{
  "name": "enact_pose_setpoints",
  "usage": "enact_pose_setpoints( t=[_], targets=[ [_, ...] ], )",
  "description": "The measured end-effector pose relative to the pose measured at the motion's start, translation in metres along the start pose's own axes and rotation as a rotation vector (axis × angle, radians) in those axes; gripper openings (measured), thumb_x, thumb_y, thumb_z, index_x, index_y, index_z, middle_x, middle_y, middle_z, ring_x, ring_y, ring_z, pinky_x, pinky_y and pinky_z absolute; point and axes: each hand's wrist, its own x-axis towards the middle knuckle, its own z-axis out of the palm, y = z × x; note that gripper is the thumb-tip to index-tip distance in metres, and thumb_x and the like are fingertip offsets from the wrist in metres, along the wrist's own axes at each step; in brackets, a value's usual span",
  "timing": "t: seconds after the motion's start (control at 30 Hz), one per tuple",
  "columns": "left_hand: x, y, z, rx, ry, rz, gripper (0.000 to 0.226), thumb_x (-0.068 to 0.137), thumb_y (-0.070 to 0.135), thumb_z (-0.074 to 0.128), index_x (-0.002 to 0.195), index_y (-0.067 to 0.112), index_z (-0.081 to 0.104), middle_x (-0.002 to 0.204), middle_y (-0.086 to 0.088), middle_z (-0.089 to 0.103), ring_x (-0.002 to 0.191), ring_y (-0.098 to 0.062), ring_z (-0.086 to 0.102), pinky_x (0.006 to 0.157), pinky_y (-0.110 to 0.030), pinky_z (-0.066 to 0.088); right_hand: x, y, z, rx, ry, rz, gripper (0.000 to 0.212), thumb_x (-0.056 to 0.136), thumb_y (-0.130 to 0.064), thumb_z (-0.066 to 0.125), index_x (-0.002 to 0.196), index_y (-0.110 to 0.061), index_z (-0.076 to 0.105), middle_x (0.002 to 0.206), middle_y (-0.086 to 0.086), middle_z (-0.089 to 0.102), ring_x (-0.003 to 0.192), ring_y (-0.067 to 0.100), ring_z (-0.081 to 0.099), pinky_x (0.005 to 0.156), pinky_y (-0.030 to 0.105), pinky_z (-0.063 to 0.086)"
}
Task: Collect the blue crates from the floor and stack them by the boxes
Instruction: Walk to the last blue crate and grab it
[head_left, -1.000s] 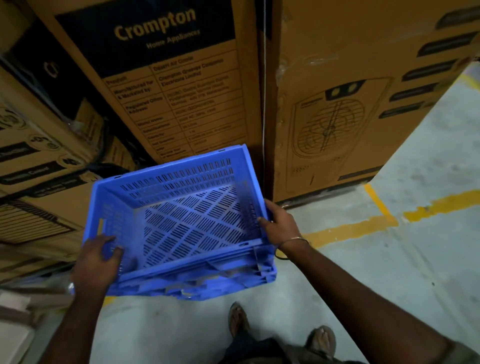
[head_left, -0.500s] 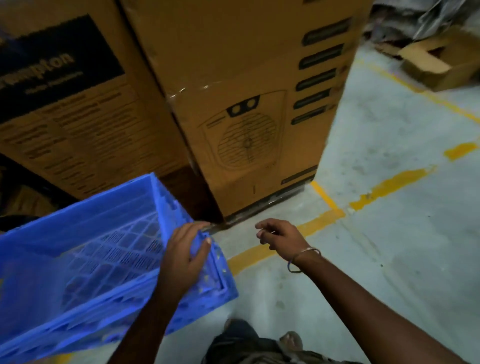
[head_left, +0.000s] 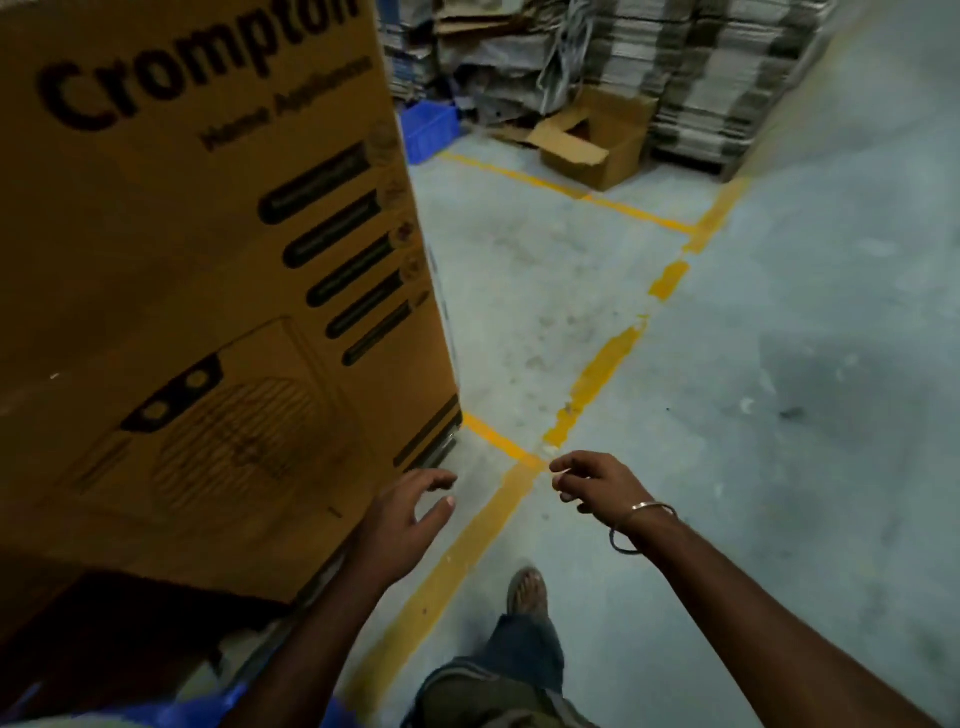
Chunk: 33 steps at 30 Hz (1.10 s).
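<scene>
Both the left hand (head_left: 410, 512) and right hand (head_left: 597, 480) hang loose and hold nothing beside the big box (head_left: 208, 291), above the floor (head_left: 779, 415).

Both my arms out front, low. Left hand (head_left: 410, 512) empty, fingers spread loosely. Right hand (head_left: 592, 480) empty too, fingers loosely curled, bangle (head_left: 641, 525) on wrist.

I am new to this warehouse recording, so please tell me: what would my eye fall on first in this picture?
First, the big brown Crompton box filling the left half, standing on the floor. Next, the two empty hands, left hand and right hand, stretched out low in the middle above the yellow floor lines. Far behind the box's corner, a blue crate sits on the floor near an open carton.
</scene>
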Motion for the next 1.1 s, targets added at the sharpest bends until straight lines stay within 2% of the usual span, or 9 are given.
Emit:
enact_pose_setpoints(
  t=[0.17, 0.33, 0.43, 0.53, 0.77, 0.87, 0.97, 1.03, 1.1],
  targets=[
    [0.140, 0.009, 0.024, -0.094, -0.152, -0.001, 0.024, 0.098, 0.039, 0.062, 0.119, 0.033, 0.068, 0.119, 0.018, 0.067, 0.113, 0.004, 0.061, 0.098, -0.033, 0.054, 0.079, -0.018, -0.090, 0.005, 0.107, 0.079, 0.017, 0.084, -0.018, 0.066, 0.101, -0.020, 0.071, 0.089, 0.007, 0.074, 0.080, 0.018, 0.072, 0.064, 0.029, 0.052],
    [0.269, 0.041, 0.042, -0.137, -0.191, -0.016, 0.033, 0.090, 0.052, 0.059, 0.112, 0.031, 0.072, 0.108, 0.015, 0.073, 0.106, -0.002, 0.067, 0.089, -0.036, 0.056, 0.147, -0.034, -0.170, 0.084, 0.195, 0.124, 0.017, 0.084, -0.020, 0.066, 0.099, -0.024, 0.071, 0.090, 0.007, 0.074, 0.084, 0.021, 0.072, 0.069, 0.033, 0.054],
    [0.351, 0.057, 0.056, -0.096, -0.201, -0.032, 0.020, 0.090, 0.040, 0.066, 0.106, 0.031, 0.073, 0.101, 0.016, 0.075, 0.100, 0.001, 0.068, 0.076, -0.019, 0.050, 0.202, -0.039, -0.218, 0.112, 0.221, 0.127, 0.016, 0.085, -0.019, 0.065, 0.100, -0.023, 0.071, 0.092, 0.006, 0.074, 0.083, 0.019, 0.072, 0.071, 0.034, 0.054],
    [0.437, 0.065, 0.072, -0.042, -0.219, -0.041, 0.015, 0.091, 0.025, 0.071, 0.106, 0.028, 0.075, 0.097, 0.013, 0.077, 0.096, 0.004, 0.068, 0.074, -0.006, 0.043, 0.268, -0.039, -0.271, 0.105, 0.238, 0.152, 0.016, 0.085, -0.018, 0.066, 0.101, -0.021, 0.071, 0.091, 0.005, 0.074, 0.084, 0.021, 0.071, 0.072, 0.035, 0.055],
    [0.602, 0.084, 0.110, -0.075, -0.169, -0.210, 0.025, 0.086, 0.038, 0.065, 0.105, 0.026, 0.075, 0.098, 0.011, 0.076, 0.097, 0.001, 0.068, 0.080, -0.026, 0.052, 0.433, -0.058, -0.390, 0.041, 0.151, 0.194, 0.018, 0.084, -0.018, 0.068, 0.102, -0.017, 0.070, 0.090, 0.009, 0.074, 0.081, 0.020, 0.071, 0.071, 0.035, 0.055],
    [0.666, 0.097, 0.114, -0.078, -0.139, -0.243, 0.022, 0.090, 0.036, 0.067, 0.109, 0.026, 0.074, 0.102, 0.011, 0.075, 0.099, 0.005, 0.066, 0.082, -0.021, 0.051, 0.511, -0.088, -0.436, -0.042, 0.078, 0.164, 0.019, 0.083, -0.020, 0.069, 0.102, -0.017, 0.070, 0.091, 0.010, 0.074, 0.080, 0.019, 0.072, 0.071, 0.031, 0.053],
    [0.718, 0.096, 0.116, -0.104, -0.092, -0.303, 0.016, 0.095, 0.025, 0.068, 0.110, 0.029, 0.072, 0.105, 0.011, 0.074, 0.099, 0.004, 0.065, 0.082, -0.024, 0.051, 0.583, -0.126, -0.468, -0.080, 0.032, 0.143, 0.020, 0.084, -0.018, 0.068, 0.103, -0.016, 0.070, 0.092, 0.010, 0.073, 0.079, 0.019, 0.072, 0.063, 0.022, 0.049],
    [0.758, 0.088, 0.113, -0.129, -0.054, -0.343, 0.017, 0.095, 0.024, 0.068, 0.111, 0.029, 0.071, 0.106, 0.009, 0.074, 0.099, 0.002, 0.066, 0.082, -0.022, 0.051, 0.634, -0.154, -0.482, -0.094, 0.011, 0.113, 0.019, 0.084, -0.018, 0.068, 0.103, -0.017, 0.070, 0.092, 0.009, 0.074, 0.080, 0.018, 0.072, 0.064, 0.023, 0.050],
    [0.803, 0.072, 0.108, -0.146, -0.028, -0.383, 0.018, 0.095, 0.023, 0.069, 0.112, 0.027, 0.071, 0.106, 0.008, 0.074, 0.099, 0.001, 0.066, 0.080, -0.012, 0.050, 0.690, -0.182, -0.494, -0.111, -0.010, 0.071, 0.018, 0.083, -0.020, 0.067, 0.102, -0.022, 0.069, 0.089, 0.007, 0.074, 0.079, 0.016, 0.072, 0.066, 0.028, 0.054]
  ],
)
